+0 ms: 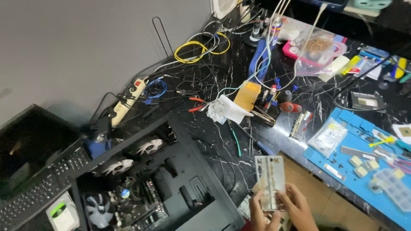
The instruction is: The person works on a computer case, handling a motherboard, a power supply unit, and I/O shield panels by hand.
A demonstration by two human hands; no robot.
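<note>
Black marble bench [222,145]; left hand [262,214] and right hand [299,209] both grip-clasp clear rectangular packet [269,182].

Single head view, no second view to overlap. Looks down steeply from above, tilted, horizon skewed. Table [222,141] runs diagonally, lower centre to upper right. Wall [85,42] fills upper left. Open PC case [141,179] lower left, close. Hands [278,211] at bottom edge, nearest lens. Blue mat [364,141] at right edge, mid-distance.
</note>
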